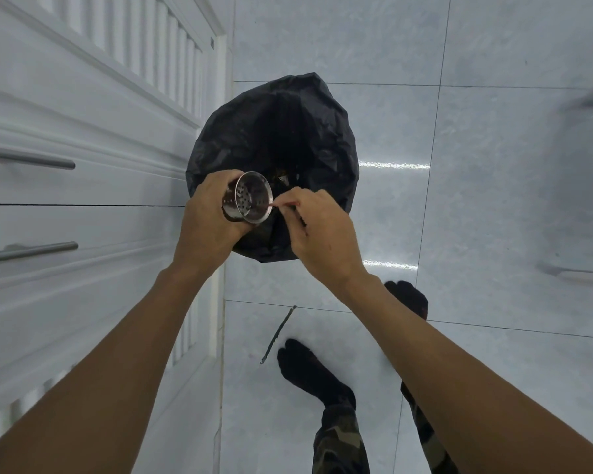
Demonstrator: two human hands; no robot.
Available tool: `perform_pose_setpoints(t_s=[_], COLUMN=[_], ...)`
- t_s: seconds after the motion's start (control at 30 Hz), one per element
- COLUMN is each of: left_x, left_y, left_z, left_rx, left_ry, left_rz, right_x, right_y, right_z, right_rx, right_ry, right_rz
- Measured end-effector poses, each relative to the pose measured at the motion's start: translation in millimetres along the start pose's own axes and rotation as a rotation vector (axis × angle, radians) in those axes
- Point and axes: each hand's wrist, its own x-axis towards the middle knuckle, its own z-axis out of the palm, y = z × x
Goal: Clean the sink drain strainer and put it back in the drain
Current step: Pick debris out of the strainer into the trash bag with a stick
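My left hand [209,213] grips a round metal sink strainer [249,197], a perforated steel cup, tilted so its open mouth faces right above a bin lined with a black bag [274,131]. My right hand [319,230] pinches a thin stick-like tool [271,207] whose tip reaches into the strainer's mouth. Some brownish scraps [281,174] lie inside the bag just beyond the strainer.
White cabinet fronts with metal bar handles [31,162] run along the left. The floor is pale glossy tile [493,200]. A thin dark stick [277,335] lies on the floor near my feet in black socks [308,367].
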Motion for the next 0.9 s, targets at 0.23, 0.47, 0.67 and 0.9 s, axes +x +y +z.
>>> perform_pose_setpoints(t_s=[0.23,0.47,0.67,0.9], left_x=[1,-3,-2,-5], left_y=[-2,5,9,11], left_z=[-1,-2,3,1], left_rx=[-0.038,-0.107,-0.08,-0.099], left_ry=[-0.054,-0.018,0.004,0.002], left_rz=[-0.082,-0.064,-0.1,-0.123], right_x=[-3,-10,-14,-9], right_y=[-5,-1,-11,-16], right_z=[-3,-5,-1,3], right_rx=[0.094,0.187,0.201,0.191], right_ry=[0.058,0.179,0.109,0.101], right_rz=[-0.025,0.179,0.114,0.08])
